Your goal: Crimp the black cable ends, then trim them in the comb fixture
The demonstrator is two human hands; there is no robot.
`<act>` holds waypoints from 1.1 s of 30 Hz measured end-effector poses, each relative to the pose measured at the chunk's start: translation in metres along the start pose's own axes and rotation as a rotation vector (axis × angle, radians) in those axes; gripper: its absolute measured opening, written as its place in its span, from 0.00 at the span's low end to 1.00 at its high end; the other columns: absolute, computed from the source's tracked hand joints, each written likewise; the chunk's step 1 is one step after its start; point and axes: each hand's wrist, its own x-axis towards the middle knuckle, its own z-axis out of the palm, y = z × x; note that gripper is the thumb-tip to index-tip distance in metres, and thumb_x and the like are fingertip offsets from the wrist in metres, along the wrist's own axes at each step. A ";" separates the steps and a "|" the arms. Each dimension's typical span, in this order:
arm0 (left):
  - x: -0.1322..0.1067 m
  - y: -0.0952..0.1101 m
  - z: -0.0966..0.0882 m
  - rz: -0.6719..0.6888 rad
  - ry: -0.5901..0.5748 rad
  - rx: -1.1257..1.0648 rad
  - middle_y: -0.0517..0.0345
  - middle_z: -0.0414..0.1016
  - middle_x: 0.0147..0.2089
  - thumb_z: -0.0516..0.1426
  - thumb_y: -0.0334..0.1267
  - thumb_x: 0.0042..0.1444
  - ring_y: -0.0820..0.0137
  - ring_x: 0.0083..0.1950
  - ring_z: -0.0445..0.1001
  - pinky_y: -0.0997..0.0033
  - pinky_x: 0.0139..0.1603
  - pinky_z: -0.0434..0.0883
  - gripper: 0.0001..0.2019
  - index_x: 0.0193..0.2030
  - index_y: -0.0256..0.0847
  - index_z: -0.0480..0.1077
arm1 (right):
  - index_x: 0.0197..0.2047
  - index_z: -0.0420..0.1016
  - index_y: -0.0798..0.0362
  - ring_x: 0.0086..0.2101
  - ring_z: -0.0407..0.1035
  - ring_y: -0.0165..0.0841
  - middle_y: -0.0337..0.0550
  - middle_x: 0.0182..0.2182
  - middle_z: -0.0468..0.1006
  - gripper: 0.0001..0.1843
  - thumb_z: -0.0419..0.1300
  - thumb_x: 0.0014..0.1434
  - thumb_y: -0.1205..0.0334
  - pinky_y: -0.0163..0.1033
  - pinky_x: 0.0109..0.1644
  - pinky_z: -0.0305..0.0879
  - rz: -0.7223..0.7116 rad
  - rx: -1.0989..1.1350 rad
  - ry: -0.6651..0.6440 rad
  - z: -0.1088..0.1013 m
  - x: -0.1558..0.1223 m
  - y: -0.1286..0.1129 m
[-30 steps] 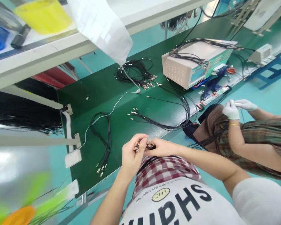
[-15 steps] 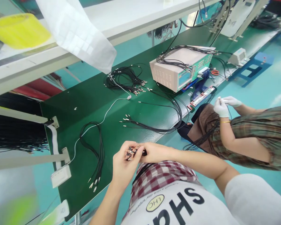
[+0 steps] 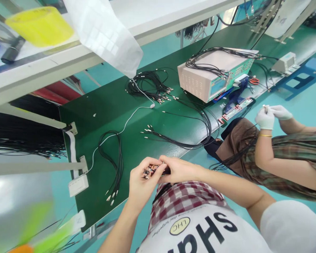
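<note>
Both my hands meet just off the near edge of the green bench (image 3: 100, 112). My left hand (image 3: 142, 184) is closed around a bunch of thin black cables, and their copper-coloured connector ends (image 3: 149, 171) fan out above my fingers. My right hand (image 3: 177, 170) pinches the same cable bunch from the right, fingers curled on it. The black cables run down between my hands over my checked lap. A small bundle of black cables with metal tips (image 3: 114, 165) lies on the bench just left of my hands.
More cable bundles (image 3: 150, 84) and a long bundle (image 3: 184, 138) lie on the bench, with a white cord (image 3: 126, 123) and a beige test box (image 3: 213, 73). A person in white gloves (image 3: 264, 117) works to the right. A white shelf (image 3: 68, 52) overhangs.
My hands keep hold of the cable bunch; the connector ends now fan out more in my left hand. The view has swung slightly. The gloved person's hands rose a little.
</note>
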 end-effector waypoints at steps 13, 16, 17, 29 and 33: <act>-0.004 -0.018 -0.041 -0.127 0.260 -0.105 0.61 0.64 0.23 0.59 0.45 0.60 0.79 0.21 0.55 0.77 0.19 0.53 0.12 0.43 0.41 0.80 | 0.45 0.67 0.51 0.26 0.62 0.30 0.35 0.26 0.68 0.14 0.50 0.70 0.49 0.35 0.31 0.53 -0.049 -0.132 -0.158 0.000 -0.012 0.011; -0.006 -0.023 -0.039 -0.151 0.121 -0.092 0.61 0.66 0.23 0.59 0.44 0.60 0.79 0.21 0.55 0.77 0.19 0.52 0.12 0.44 0.43 0.81 | 0.45 0.69 0.52 0.27 0.63 0.30 0.36 0.27 0.70 0.14 0.51 0.69 0.51 0.35 0.32 0.57 -0.042 -0.066 -0.184 0.012 -0.004 0.009; -0.005 -0.024 -0.041 -0.168 0.129 -0.148 0.62 0.64 0.22 0.59 0.44 0.61 0.79 0.21 0.54 0.77 0.18 0.52 0.13 0.47 0.43 0.80 | 0.44 0.70 0.52 0.28 0.63 0.30 0.36 0.28 0.71 0.14 0.52 0.69 0.51 0.35 0.34 0.58 -0.045 -0.017 -0.171 0.015 -0.001 0.009; 0.013 -0.025 -0.085 -0.279 0.187 -0.801 0.67 0.55 0.20 0.51 0.58 0.64 0.84 0.15 0.50 0.81 0.16 0.55 0.24 0.34 0.38 0.74 | 0.46 0.78 0.54 0.37 0.69 0.33 0.42 0.39 0.75 0.23 0.72 0.50 0.50 0.37 0.42 0.66 -0.179 0.304 0.190 0.077 0.056 -0.040; 0.004 -0.019 -0.081 -0.179 0.175 -0.792 0.63 0.62 0.23 0.50 0.60 0.63 0.79 0.22 0.66 0.77 0.25 0.69 0.27 0.34 0.37 0.74 | 0.40 0.76 0.54 0.35 0.69 0.36 0.42 0.34 0.76 0.14 0.65 0.58 0.52 0.40 0.42 0.68 -0.156 0.266 0.241 0.121 0.054 -0.033</act>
